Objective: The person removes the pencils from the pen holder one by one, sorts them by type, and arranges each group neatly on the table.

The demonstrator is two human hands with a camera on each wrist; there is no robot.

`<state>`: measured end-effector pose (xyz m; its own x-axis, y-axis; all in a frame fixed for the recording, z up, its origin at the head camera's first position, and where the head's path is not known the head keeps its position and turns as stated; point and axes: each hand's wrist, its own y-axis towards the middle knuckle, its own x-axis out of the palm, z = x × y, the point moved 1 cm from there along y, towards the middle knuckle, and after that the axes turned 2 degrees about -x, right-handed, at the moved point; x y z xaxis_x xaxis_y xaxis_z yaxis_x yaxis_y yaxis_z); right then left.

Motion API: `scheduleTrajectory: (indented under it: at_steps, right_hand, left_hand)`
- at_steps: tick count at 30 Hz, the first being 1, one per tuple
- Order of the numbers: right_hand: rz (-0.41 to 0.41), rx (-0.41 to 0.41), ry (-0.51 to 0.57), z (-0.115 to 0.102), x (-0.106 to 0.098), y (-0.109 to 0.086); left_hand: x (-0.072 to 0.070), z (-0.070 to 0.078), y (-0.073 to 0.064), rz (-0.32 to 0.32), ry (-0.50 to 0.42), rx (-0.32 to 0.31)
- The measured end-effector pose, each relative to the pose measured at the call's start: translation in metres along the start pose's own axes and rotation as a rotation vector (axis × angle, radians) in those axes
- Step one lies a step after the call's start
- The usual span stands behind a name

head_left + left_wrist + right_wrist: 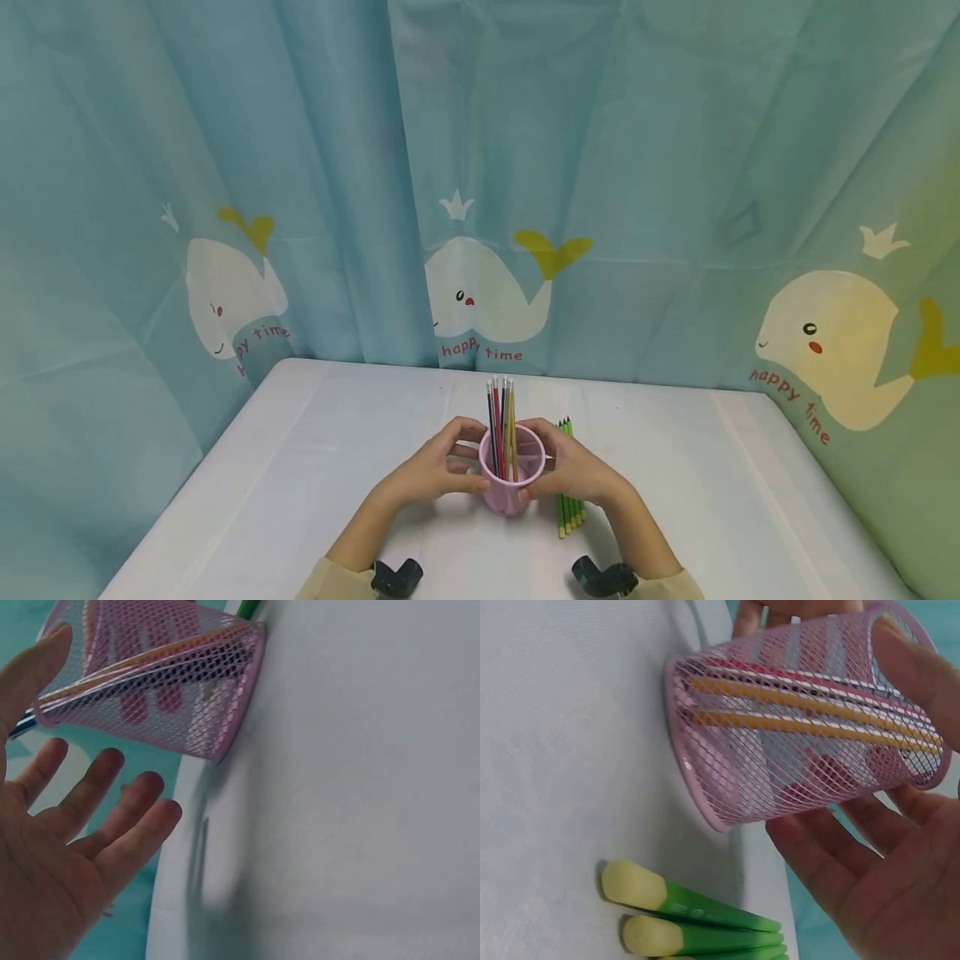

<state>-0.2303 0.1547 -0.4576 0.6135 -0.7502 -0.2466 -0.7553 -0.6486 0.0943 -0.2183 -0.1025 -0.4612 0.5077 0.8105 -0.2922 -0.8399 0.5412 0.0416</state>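
Note:
A pink mesh pencil cup [504,498] stands upright between the two hands, close over the white table. Slim pencils [501,417] in yellow, red and dark colours lean inside it; the mesh lets them show in both wrist views. My right hand [900,862] holds the cup from the right, thumb on the near side and fingers reaching behind it. On the other side, my left hand [82,840] has its fingers spread and relaxed beside the wall, thumb near the rim. Several green pencils [720,909] with pale yellow ends lie next to the right hand, partly hidden under it in the head view.
The white table [300,467] reaches back to a blue-green curtain [660,167] printed with whales. Black wrist-worn devices [397,578] sit at both cuffs.

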Motion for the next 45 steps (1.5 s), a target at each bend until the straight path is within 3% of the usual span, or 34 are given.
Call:
scheduleTrajectory:
  at_steps: [4,9,14,19,32,45]
  right_hand:
    - [0.065,0.013,-0.019,0.000,0.000,0.001]
    - [0.132,0.033,-0.041,0.001,0.000,0.003]
    - [0.137,0.045,-0.031,0.002,0.002,0.004]
    - [0.134,0.053,-0.011,0.003,0.002,0.005]
    - [0.126,0.048,0.008,0.002,0.003,0.004]
    - [0.131,0.054,-0.022,0.004,0.003,0.004]
  left_hand:
    - [-0.008,0.003,0.000,0.061,-0.001,0.016]
    - [-0.013,0.008,0.003,0.193,0.030,0.034]
    - [-0.009,0.007,0.011,0.322,0.045,0.045]
    - [-0.003,0.006,0.024,0.405,0.024,0.035]
    - [0.009,0.006,0.042,0.393,-0.008,-0.019]
    - [0.016,0.008,0.040,0.441,0.027,0.045]
